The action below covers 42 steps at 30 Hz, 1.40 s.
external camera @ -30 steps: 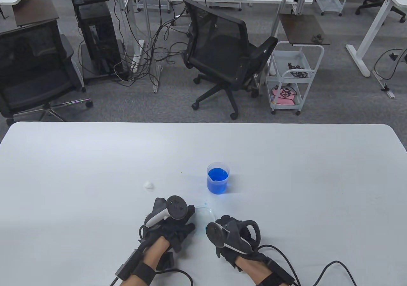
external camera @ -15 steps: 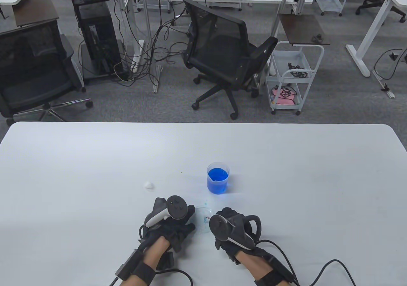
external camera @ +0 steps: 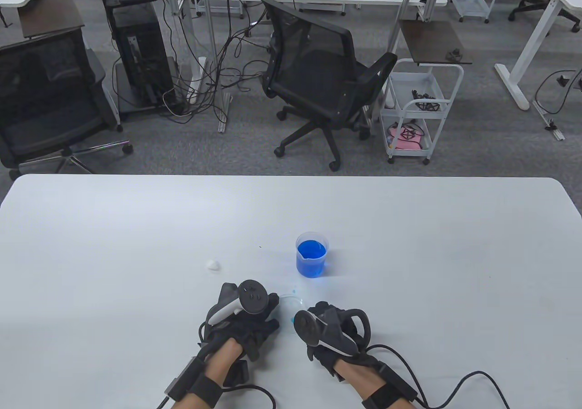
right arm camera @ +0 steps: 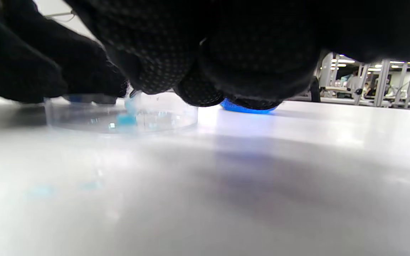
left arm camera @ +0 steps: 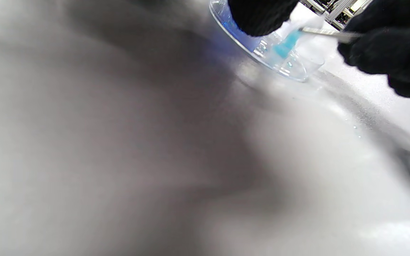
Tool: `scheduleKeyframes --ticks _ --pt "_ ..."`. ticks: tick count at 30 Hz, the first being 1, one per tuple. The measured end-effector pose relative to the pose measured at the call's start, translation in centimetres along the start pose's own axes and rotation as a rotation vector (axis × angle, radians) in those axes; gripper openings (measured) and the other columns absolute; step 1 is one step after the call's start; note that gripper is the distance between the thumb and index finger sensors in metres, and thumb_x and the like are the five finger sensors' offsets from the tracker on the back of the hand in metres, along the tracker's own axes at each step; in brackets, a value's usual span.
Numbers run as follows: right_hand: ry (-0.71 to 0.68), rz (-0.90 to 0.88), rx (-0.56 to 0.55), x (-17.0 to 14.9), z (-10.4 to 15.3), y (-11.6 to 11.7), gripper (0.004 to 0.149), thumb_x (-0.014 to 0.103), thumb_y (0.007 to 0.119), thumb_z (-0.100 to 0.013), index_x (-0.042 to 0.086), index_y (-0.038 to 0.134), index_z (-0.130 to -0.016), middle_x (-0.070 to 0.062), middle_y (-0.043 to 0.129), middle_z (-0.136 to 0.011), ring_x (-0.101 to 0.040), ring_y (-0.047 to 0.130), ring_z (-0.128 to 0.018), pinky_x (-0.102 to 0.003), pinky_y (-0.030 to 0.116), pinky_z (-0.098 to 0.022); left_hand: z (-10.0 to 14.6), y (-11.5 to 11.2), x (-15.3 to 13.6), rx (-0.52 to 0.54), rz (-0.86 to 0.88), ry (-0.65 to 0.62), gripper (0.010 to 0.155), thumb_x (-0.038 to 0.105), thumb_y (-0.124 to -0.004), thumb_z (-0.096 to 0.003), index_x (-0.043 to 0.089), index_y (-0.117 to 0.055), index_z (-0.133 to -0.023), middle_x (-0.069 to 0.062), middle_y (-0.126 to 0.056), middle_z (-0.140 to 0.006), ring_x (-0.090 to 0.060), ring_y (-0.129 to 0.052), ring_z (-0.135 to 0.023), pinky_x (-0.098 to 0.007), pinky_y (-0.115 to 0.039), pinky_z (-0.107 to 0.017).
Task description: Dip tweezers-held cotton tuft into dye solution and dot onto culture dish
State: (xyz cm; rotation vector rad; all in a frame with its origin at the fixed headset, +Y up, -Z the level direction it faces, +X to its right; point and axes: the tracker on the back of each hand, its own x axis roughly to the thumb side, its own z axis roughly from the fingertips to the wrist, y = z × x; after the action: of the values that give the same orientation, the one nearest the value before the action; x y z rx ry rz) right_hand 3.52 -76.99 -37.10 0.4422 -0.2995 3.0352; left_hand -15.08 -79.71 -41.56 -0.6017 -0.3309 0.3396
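While the left hand (external camera: 248, 320) steadies the culture dish (right arm camera: 119, 113) rim with its fingertips, the right hand (external camera: 329, 329) pinches tweezers (left arm camera: 327, 32), pressing the blue cotton tuft (left arm camera: 285, 44) onto the dish floor near the dye beaker (external camera: 312, 254).

White table (external camera: 136, 227), rounded far corners, filling the lower half of my table view. On it, as I see it: a clear beaker (external camera: 312, 254) of blue liquid, just right of centre; a small white cotton tuft (external camera: 213, 265) to the beaker's lower left; a shallow clear culture dish (external camera: 288, 301) near the bottom centre, below the beaker; faint blue droplets (right arm camera: 41, 191) on the surface near the dish.
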Motion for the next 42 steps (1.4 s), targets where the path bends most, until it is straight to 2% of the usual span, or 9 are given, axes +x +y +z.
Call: scheduleKeyframes --ticks 4,7,19,25,33,37,42 --pt "0.002 -0.051 -0.071 0.1 0.4 -2.1 0.041 0.030 0.091 -0.028 0.003 0.102 -0.056 -0.023 0.101 -0.059 -0.016 0.099 -0.023 -0.034 0.091 -0.011 0.0 0.0 0.0 0.000 0.000 0.000 0.067 0.039 -0.063 -0.0640 0.027 -0.021 -0.115 -0.025 -0.007 -0.120 -0.054 -0.007 -0.104 -0.077 -0.016 -0.066" --pt "-0.007 -0.067 -0.095 0.4 0.7 -2.7 0.041 0.030 0.091 -0.028 0.003 0.102 -0.056 -0.023 0.101 -0.058 -0.016 0.099 -0.023 -0.034 0.091 -0.011 0.0 0.0 0.0 0.000 0.000 0.000 0.067 0.039 -0.064 -0.0640 0.027 -0.021 -0.115 -0.026 -0.007 -0.120 -0.054 -0.007 -0.104 -0.077 -0.016 -0.066" --pt "-0.062 0.028 0.028 1.9 0.2 0.9 0.041 0.030 0.091 -0.028 0.003 0.102 -0.056 -0.023 0.101 -0.059 -0.016 0.099 -0.024 -0.034 0.091 -0.012 0.0 0.0 0.0 0.000 0.000 0.000 0.067 0.039 -0.063 -0.0640 0.027 -0.021 -0.115 -0.025 -0.007 -0.120 -0.053 -0.007 -0.104 -0.077 -0.016 -0.066" --pt "-0.054 0.014 0.014 1.7 0.2 0.5 0.041 0.030 0.091 -0.028 0.003 0.102 -0.056 -0.023 0.101 -0.059 -0.016 0.099 -0.024 -0.034 0.091 -0.012 0.0 0.0 0.0 -0.001 0.003 -0.002 0.067 0.039 -0.064 -0.0639 0.027 -0.021 -0.115 -0.025 -0.007 -0.120 -0.054 -0.006 -0.104 -0.077 -0.015 -0.066" --pt "0.002 -0.062 -0.092 0.3 0.0 -2.4 0.041 0.030 0.091 -0.028 0.003 0.102 -0.056 -0.023 0.101 -0.058 -0.016 0.099 -0.023 -0.034 0.091 -0.011 0.0 0.0 0.0 -0.002 0.004 -0.002 0.067 0.039 -0.063 -0.0641 0.027 -0.021 -0.115 -0.026 -0.007 -0.120 -0.054 -0.006 -0.103 -0.077 -0.015 -0.066" --pt "0.025 -0.040 -0.076 -0.3 -0.5 -1.8 0.041 0.030 0.091 -0.028 0.003 0.102 -0.056 -0.023 0.101 -0.058 -0.016 0.099 -0.023 -0.034 0.091 -0.011 0.0 0.0 0.0 -0.004 0.005 -0.004 0.067 0.039 -0.064 -0.0640 0.027 -0.021 -0.115 -0.025 -0.007 -0.120 -0.054 -0.006 -0.103 -0.077 -0.015 -0.066" --pt "0.012 0.029 0.000 -0.1 -1.0 0.5 0.041 0.030 0.091 -0.028 0.003 0.102 -0.056 -0.023 0.101 -0.058 -0.016 0.099 -0.024 -0.034 0.091 -0.012 0.0 -0.1 0.0 -0.005 0.005 -0.004 0.067 0.039 -0.064 -0.0641 0.027 -0.021 -0.115 -0.025 -0.007 -0.120 -0.053 -0.006 -0.103 -0.077 -0.015 -0.066"
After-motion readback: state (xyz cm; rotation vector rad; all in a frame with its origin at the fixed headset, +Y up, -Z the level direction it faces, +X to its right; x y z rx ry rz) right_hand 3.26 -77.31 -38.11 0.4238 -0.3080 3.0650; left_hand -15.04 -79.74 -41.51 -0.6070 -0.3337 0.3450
